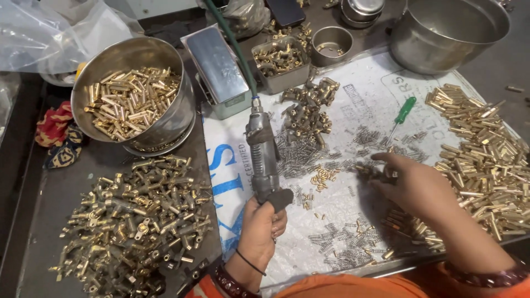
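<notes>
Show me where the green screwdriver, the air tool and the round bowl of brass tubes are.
green screwdriver (406,110), head view, on its green handle.
air tool (261,152), head view, on the middle of its grey body.
round bowl (179,113), head view, on its steel outer wall.

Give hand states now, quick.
Left hand: closed on the air tool.
Right hand: fingers on small brass parts; grip cannot be told.

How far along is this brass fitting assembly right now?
Done, it seems: a heap of dark assembled fittings lies at the left. In hand: the left hand grips an air-driven tool; the right hand picks at small parts. Left: many loose brass tubes and springs still cover the sheet.
</notes>
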